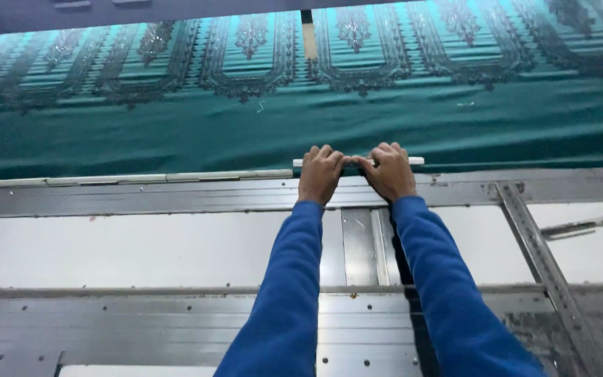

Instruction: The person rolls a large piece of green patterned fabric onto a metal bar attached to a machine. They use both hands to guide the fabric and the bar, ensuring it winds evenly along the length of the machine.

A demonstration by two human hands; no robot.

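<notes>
Both my arms, in blue sleeves, reach forward over a grey metal frame (176,199). My left hand (319,173) and my right hand (388,169) sit side by side, fingers curled down on a short white bar (416,161) at the near edge of a wide teal fabric (176,132). The bar shows on both sides of my hands and presses the fabric's edge against the frame. The fabric carries rows of ornate silver embroidered panels (249,52) farther back.
More white bars (141,179) lie end to end along the fabric's edge to the left. Below the frame are white panels (141,248) and a lower metal rail with bolts (141,328). A diagonal metal strut (535,244) runs at the right.
</notes>
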